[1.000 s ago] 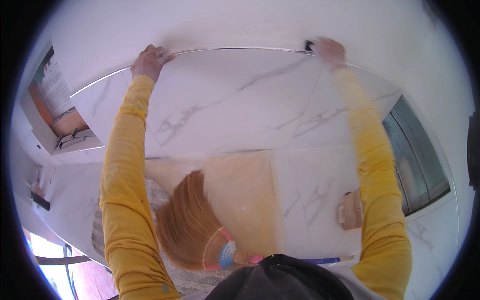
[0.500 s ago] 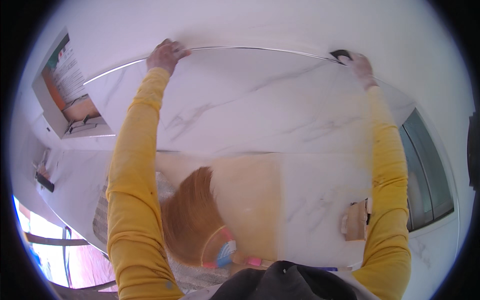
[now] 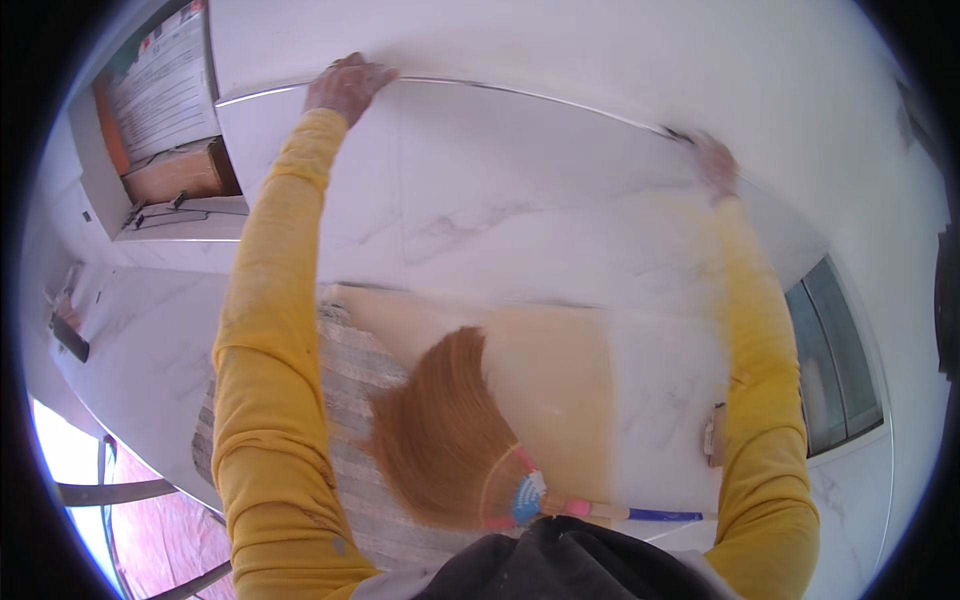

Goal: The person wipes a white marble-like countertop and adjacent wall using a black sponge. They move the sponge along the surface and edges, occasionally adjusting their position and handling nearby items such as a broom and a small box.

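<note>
My left hand [image 3: 352, 88] rests on the thin metal trim [image 3: 505, 93] along the upper edge of a white marble-veined tile panel [image 3: 480, 200], fingers bent and slightly apart. Farther right on that trim, my right hand [image 3: 712, 160], blurred by motion, holds a small dark tool [image 3: 678, 134] against the edge; its exact kind is unclear. Both yellow-sleeved arms reach up across the panel. Below them lies a straw broom [image 3: 435, 430] with a coloured band, on a striped cloth [image 3: 355, 375] and a beige sheet [image 3: 560, 380].
A left recess [image 3: 185, 170] holds cartons and black wire pieces. At right is a grey glass panel [image 3: 840, 360], with a cardboard piece [image 3: 714, 435] near my arm. A black-handled tool [image 3: 70, 338] lies at left. A plain white surface [image 3: 540, 40] is above the trim.
The view has shifted, showing more of the left recess. My right hand has slid rightward along the trim with the dark tool. My left hand still touches the trim, now higher and further right in view.
</note>
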{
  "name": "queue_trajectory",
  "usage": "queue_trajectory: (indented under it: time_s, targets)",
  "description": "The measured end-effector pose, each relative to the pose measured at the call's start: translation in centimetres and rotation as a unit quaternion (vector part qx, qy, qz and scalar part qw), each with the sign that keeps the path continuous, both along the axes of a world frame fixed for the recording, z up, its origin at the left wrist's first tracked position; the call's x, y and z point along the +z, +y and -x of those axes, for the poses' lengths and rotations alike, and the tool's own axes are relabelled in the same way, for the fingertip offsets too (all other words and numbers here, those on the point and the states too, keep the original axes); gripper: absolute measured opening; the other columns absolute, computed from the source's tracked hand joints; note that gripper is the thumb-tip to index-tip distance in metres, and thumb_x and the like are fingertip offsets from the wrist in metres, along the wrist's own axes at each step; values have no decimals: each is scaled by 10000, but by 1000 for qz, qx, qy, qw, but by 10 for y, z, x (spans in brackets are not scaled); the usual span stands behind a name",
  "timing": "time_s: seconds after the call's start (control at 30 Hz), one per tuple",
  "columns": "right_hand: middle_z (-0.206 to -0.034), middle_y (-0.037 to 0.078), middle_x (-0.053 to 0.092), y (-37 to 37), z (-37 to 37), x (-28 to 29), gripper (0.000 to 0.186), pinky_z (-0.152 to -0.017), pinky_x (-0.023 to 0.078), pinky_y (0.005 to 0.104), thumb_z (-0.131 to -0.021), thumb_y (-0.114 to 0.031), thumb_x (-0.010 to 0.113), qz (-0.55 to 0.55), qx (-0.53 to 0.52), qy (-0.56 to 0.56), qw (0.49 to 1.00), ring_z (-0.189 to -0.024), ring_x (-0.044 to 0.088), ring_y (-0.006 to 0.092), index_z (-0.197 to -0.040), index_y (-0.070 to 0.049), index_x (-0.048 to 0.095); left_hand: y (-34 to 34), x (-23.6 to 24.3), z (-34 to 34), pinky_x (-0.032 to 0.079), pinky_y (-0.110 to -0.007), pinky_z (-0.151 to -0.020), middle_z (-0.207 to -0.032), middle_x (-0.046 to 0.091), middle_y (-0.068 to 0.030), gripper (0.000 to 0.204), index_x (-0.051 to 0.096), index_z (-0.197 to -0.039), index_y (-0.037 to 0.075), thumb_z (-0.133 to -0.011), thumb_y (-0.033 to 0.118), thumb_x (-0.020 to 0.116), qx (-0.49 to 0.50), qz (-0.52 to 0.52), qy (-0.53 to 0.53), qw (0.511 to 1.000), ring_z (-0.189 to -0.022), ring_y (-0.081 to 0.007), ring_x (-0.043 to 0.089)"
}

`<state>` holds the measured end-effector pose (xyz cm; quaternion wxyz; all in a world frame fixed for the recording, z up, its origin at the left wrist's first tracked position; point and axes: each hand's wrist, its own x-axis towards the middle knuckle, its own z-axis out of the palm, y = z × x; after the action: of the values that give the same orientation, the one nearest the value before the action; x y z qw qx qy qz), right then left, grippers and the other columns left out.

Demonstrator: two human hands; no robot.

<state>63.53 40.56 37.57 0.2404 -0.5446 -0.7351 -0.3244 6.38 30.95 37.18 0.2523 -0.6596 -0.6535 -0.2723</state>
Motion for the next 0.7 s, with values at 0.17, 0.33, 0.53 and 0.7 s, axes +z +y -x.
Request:
queue_trajectory:
  time_s: [0.17, 0.33, 0.53, 0.7]
  targets:
    - [-1130, 29, 719, -23, -12, 12, 288, -846, 546, 407, -996, -375, 542, -6, 67, 4, 998, -983, 684, 287, -1209, -260, 697, -21, -4, 121, 477, -423, -1018, -1214, 631, -38, 469, 692, -1244, 189, -1013, 524, 459, 30, -17, -50, 998, -1176, -276, 596]
    - [-1050, 7, 718, -32, 210, 8, 275, -792, 548, 399, -961, -421, 580, -44, 127, -32, 990, -932, 686, 252, -1140, -259, 711, -27, -18, 176, 473, -413, -1028, -1240, 634, -59, 485, 701, -1213, 159, -1015, 527, 455, 35, -80, -80, 993, -1186, -285, 597]
    - [-1001, 5, 719, -72, 370, 26, 266, -765, 541, 414, -977, -390, 546, 4, 137, -39, 990, -926, 675, 262, -1119, -241, 715, -15, -33, 223, 464, -411, -1046, -1266, 642, -86, 449, 705, -1189, 129, -1003, 479, 494, -4, -167, -85, 982, -1177, -303, 595]
    - [-961, 35, 729, -80, 467, 31, 280, -787, 529, 430, -984, -387, 539, 12, 145, -86, 986, -883, 680, 282, -1119, -214, 712, -2, -46, 251, 457, -393, -1053, -1219, 664, -54, 329, 712, -1138, 155, -1005, 369, 501, 16, -264, -56, 963, -1211, -261, 571]
